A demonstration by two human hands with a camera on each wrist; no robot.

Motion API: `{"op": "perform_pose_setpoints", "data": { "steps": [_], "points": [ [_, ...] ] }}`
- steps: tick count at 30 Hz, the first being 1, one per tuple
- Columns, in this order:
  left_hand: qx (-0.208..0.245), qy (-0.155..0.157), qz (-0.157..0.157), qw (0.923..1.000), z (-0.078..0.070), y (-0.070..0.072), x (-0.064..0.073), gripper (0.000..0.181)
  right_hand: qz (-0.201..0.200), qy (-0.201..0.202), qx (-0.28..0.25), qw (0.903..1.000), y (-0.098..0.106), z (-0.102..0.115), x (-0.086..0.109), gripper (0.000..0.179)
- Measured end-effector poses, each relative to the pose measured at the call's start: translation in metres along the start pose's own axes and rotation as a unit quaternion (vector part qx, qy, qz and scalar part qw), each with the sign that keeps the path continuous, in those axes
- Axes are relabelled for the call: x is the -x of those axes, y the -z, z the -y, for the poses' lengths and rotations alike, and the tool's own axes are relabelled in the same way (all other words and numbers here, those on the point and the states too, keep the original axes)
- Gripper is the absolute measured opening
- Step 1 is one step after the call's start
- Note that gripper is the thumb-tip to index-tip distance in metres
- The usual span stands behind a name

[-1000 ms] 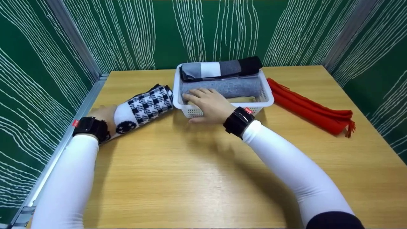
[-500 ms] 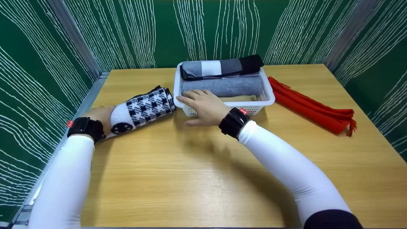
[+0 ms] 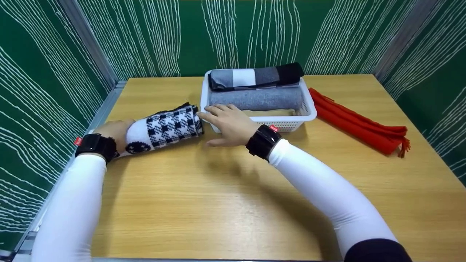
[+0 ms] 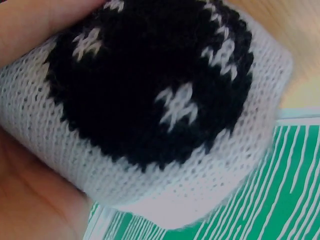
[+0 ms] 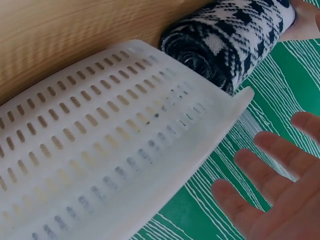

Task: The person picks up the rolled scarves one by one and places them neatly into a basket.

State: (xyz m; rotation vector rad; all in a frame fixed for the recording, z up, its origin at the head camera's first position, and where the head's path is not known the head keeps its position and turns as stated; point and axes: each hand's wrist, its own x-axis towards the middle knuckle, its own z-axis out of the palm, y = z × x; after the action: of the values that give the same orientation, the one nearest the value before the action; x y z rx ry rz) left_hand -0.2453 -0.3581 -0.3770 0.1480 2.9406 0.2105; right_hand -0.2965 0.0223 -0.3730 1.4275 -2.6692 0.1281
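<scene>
The left hand (image 3: 114, 133) is closed around the near-left end of a rolled black-and-white knit scarf (image 3: 167, 127); in the left wrist view, white knit with a round black patch is seen to be held between the digits and the palm. The scarf is laid at a slant on the left side, its patterned end pointed toward a white basket (image 3: 284, 119). That end is placed just beside the basket's front-left corner; whether the two are in contact cannot be told, nor whether the roll is fully supported by the table (image 3: 218, 211).

The right hand (image 3: 233, 125) is held with fingers extended and spread wide, at the front-left part of the basket. In the right wrist view, a gap is seen between these fingers and the basket's rim.

Inside the basket, a checked grey, white and black roll (image 3: 244, 78) is set at the back, a grey roll (image 3: 260, 99) in the middle, and a beige cloth (image 3: 271, 112) at the front, partly hidden. A red fringed scarf (image 3: 360, 123) is laid obliquely to the basket's right. White sleeves (image 3: 69, 203) and black wristbands (image 3: 96, 145) are worn on both arms. The table is enclosed by green walls (image 3: 193, 36) marked with white lines.
</scene>
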Motion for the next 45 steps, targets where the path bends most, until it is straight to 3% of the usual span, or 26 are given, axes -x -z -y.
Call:
{"op": "perform_pose_setpoints", "data": {
  "steps": [8, 17, 29, 45],
  "points": [
    [0.001, -0.012, 0.004, 0.9999, 0.002, -0.001, -0.001, 0.052, -0.005, 0.005, 0.000, 1.0000, -0.003, 0.007, -0.006, 0.095],
    [-0.064, -0.089, -0.023, 0.9937, 0.006, -0.005, -0.003, 0.040, -0.016, 0.016, -0.008, 0.9997, -0.005, 0.016, -0.011, 0.097],
    [-0.094, -0.096, -0.015, 0.9908, 0.016, -0.016, -0.014, 0.051, -0.012, 0.046, -0.026, 0.9985, -0.009, 0.027, -0.016, 0.095],
    [-0.119, -0.134, -0.002, 0.9839, 0.004, -0.020, -0.022, 0.046, -0.002, 0.071, -0.029, 0.9970, -0.022, 0.047, -0.030, 0.094]
  ]
}}
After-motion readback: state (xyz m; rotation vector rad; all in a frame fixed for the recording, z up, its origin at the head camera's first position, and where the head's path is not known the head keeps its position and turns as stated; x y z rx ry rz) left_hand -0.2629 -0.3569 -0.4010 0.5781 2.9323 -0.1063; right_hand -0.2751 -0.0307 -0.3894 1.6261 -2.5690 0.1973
